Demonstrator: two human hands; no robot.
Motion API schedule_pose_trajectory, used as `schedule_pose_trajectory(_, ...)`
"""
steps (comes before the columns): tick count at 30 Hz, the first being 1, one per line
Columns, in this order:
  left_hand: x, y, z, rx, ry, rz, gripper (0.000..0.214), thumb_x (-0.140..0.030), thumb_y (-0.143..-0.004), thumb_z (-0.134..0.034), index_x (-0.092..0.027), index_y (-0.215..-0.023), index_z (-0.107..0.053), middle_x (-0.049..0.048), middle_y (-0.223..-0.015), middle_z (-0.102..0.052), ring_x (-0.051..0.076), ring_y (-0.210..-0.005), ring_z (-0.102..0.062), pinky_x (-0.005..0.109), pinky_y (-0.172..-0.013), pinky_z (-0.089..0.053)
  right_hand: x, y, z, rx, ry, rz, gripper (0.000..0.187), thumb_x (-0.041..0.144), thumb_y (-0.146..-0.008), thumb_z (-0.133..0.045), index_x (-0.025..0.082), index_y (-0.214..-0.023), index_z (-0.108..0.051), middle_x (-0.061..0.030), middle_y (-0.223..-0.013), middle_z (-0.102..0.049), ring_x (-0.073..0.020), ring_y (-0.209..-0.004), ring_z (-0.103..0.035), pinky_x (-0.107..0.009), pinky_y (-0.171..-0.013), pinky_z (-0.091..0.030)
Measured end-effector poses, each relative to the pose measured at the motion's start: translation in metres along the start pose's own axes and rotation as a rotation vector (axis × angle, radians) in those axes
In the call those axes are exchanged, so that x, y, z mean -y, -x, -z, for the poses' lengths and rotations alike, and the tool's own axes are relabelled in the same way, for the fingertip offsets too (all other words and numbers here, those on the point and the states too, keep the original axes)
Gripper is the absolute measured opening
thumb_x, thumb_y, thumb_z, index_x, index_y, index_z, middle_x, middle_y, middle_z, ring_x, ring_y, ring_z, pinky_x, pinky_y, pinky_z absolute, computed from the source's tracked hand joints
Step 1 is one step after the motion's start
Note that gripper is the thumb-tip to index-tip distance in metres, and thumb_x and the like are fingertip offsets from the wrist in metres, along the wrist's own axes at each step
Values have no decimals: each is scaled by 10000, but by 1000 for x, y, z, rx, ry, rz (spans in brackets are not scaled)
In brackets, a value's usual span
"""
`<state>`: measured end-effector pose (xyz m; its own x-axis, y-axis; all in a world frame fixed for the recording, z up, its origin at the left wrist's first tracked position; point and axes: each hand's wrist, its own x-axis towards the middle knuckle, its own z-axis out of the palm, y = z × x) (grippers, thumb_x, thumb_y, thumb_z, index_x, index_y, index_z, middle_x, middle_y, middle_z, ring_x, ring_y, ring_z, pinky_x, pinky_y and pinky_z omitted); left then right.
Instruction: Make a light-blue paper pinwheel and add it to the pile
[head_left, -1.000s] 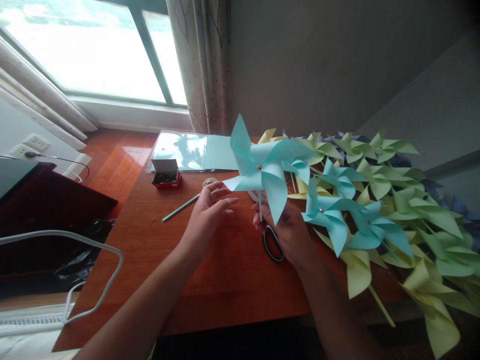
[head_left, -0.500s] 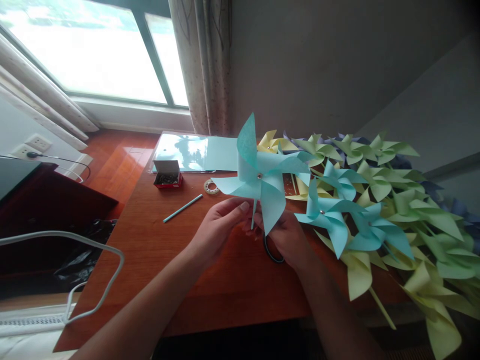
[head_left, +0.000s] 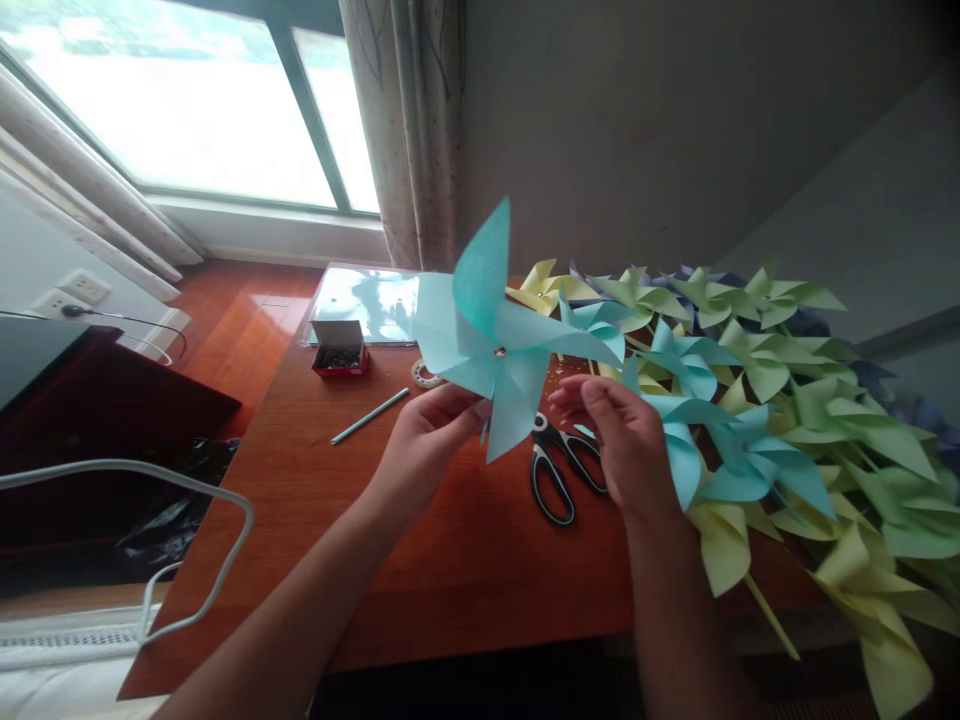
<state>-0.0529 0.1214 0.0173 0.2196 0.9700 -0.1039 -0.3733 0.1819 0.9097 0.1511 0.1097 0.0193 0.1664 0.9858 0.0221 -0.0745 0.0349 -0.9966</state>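
Observation:
A light-blue paper pinwheel (head_left: pixel 519 400) with a shiny pin at its centre is held up over the table. My left hand (head_left: pixel 431 435) is closed around its thin stick, mostly hidden behind the blades. To the right, my right hand (head_left: pixel 626 435) is apart from the pinwheel, fingers loosely bent and nothing visible in them. Black-handled scissors (head_left: pixel 553 480) lie on the table between my hands, their blades partly hidden.
On the wooden table (head_left: pixel 450 590) are a blue paper straw (head_left: pixel 370 416), an open box of small pins (head_left: pixel 340 352), a tape roll (head_left: pixel 424 374) and blue sheets in a plastic sleeve (head_left: pixel 367 300). Many yellow, green and blue pinwheels (head_left: pixel 757 365) cover the right side.
My right hand has let go of the pinwheel and moved right, uncovering the scissors. The pinwheel has tilted and shifted slightly left in my left hand.

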Motion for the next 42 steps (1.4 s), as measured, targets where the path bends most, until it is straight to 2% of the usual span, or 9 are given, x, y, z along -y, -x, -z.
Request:
schedule_pose_trajectory(3,2,0,3,80,-165,-37,145,-305,-838,-775,-195,-932,-792,31,-823,-718,160,-816,-626,261,-772,-504,0,-5,10,-104,-225,53,432,595,-962,-534,246,-919,-785,-40,-884,-781,-186,-808,-721,-300,-714,-573)
schedule_pose_trajectory(7,5,-2,10,118,-462,-175,136,-303,-868,-734,-181,-900,-784,57,-864,-721,188,-830,-620,304,-781,-500,3,-8,16,-5,-287,101,646,739,-943,-377,250,-962,-798,-69,-1010,-779,-247,-1000,-709,-377,-862,-577)
schedule_pose_trajectory(12,-1,-3,13,152,-578,-257,147,-299,-893,-698,-184,-920,-787,75,-890,-724,204,-829,-623,319,-761,-497,4,-5,16,37,-15,221,466,657,-820,-689,265,-1058,-771,-63,-1100,-763,-300,-1131,-667,-437,-1027,-505)
schedule_pose_trajectory(16,-8,-5,15,177,-664,-264,152,-292,-908,-676,-185,-884,-780,77,-893,-713,207,-837,-626,308,-750,-486,4,0,16,141,39,203,500,557,-747,-815,276,-1148,-715,-69,-1219,-720,-314,-1228,-619,-458,-1097,-465)
schedule_pose_trajectory(20,-12,-9,19,184,-723,-304,139,-265,-894,-684,-190,-815,-771,63,-830,-702,187,-763,-600,285,-687,-456,3,4,15,208,179,166,423,374,-712,-881,278,-1082,-700,-56,-1121,-730,-302,-1118,-656,-445,-980,-532)
schedule_pose_trajectory(24,-10,-10,19,196,-746,-301,130,-246,-894,-679,-188,-824,-771,60,-825,-696,184,-756,-593,282,-686,-450,-2,6,11,173,264,120,289,315,-730,-865,259,-967,-710,-13,-930,-724,-242,-894,-684,-363,-780,-558)
schedule_pose_trajectory(28,-9,-9,17,219,-786,-304,119,-241,-895,-677,-185,-855,-774,63,-840,-690,192,-780,-600,287,-697,-450,-7,5,6,106,246,86,317,328,-728,-859,225,-990,-712,-38,-993,-738,-255,-913,-691,-360,-762,-566)
schedule_pose_trajectory(33,-8,-8,16,210,-819,-305,160,-268,-917,-651,-175,-869,-772,73,-852,-693,190,-772,-602,289,-685,-447,-7,3,3,24,320,88,259,365,-741,-835,201,-899,-710,-36,-878,-741,-236,-795,-680,-363,-709,-563)
schedule_pose_trajectory(42,-10,-7,13,198,-846,-341,137,-227,-897,-658,-186,-825,-767,51,-802,-683,172,-727,-588,269,-663,-437,-1,4,3,38,319,131,240,323,-736,-837,221,-925,-730,-36,-926,-757,-244,-835,-707,-338,-688,-578)
